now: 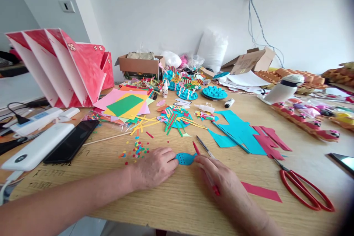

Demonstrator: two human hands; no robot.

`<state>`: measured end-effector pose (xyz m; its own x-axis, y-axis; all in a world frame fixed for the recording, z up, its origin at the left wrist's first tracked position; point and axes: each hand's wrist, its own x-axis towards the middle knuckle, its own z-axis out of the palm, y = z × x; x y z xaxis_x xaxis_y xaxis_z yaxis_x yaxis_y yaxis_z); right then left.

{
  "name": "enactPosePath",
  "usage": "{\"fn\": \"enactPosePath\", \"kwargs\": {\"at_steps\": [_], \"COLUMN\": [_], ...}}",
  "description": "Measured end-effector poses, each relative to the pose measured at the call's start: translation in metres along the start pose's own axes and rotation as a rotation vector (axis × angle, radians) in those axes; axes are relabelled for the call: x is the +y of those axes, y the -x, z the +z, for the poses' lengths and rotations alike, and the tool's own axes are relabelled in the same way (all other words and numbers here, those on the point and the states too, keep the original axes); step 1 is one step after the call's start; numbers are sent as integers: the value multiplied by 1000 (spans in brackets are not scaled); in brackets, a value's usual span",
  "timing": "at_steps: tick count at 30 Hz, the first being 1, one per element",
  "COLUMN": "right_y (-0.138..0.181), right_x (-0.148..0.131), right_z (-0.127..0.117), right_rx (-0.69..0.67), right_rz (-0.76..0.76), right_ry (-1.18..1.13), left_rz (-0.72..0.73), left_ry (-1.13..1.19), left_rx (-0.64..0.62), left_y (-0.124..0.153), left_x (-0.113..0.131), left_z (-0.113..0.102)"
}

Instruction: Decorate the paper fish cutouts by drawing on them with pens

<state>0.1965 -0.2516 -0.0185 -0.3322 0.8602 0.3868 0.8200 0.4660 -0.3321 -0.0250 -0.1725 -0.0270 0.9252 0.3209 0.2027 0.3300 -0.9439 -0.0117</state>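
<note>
A small blue paper fish cutout (pixel 184 159) with dark dots lies on the wooden table between my hands. My left hand (pixel 158 166) rests beside it, curled fingertips pressing its left end. My right hand (pixel 221 177) is closed around a red pen (pixel 196 148), whose red ends show above and below the fingers. The fingertips of that hand are at the fish's right end. Just beyond lies a grey-tipped pen (pixel 204 147) on the table. Coloured paper dots (pixel 139 149) are scattered left of the fish.
Red-handled scissors (pixel 302 188) and a red paper strip (pixel 261 191) lie right. Blue paper sheets (pixel 240 132) are behind them. A phone (pixel 72 142) and white power bank (pixel 38 147) sit left. Decorated blue paper crafts (pixel 177 120), a glue bottle (pixel 165 89) and stacked coloured paper (pixel 125 105) stand further back.
</note>
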Motion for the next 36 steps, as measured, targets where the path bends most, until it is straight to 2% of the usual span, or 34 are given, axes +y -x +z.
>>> {"fn": "enactPosePath", "kwargs": {"at_steps": [4, 9, 14, 18, 21, 24, 31, 36], "right_y": [8, 13, 12, 9, 5, 1, -7, -8], "right_x": [14, 23, 2, -16, -23, -26, -24, -25], "right_z": [-6, -21, -33, -20, -1, 9, -2, 9], "right_rx": [38, 122, 283, 434, 421, 356, 274, 251], "right_rz": [5, 88, 250, 486, 538, 602, 696, 706], "right_ry": [77, 83, -118, -377, -625, -728, -758, -727], "left_rz": [3, 20, 8, 0, -6, 0, 15, -26], "left_ry": [-12, -8, 20, 11, -19, -25, -12, -5], "left_rx": [7, 26, 53, 46, 21, 7, -62, -140], "left_y": [1, 2, 2, 2, 0, -2, -8, -13], "left_x": [-1, -2, -1, 0, 2, 3, 5, 7], "left_z": [2, 4, 6, 4, -1, -7, -17, -20]}}
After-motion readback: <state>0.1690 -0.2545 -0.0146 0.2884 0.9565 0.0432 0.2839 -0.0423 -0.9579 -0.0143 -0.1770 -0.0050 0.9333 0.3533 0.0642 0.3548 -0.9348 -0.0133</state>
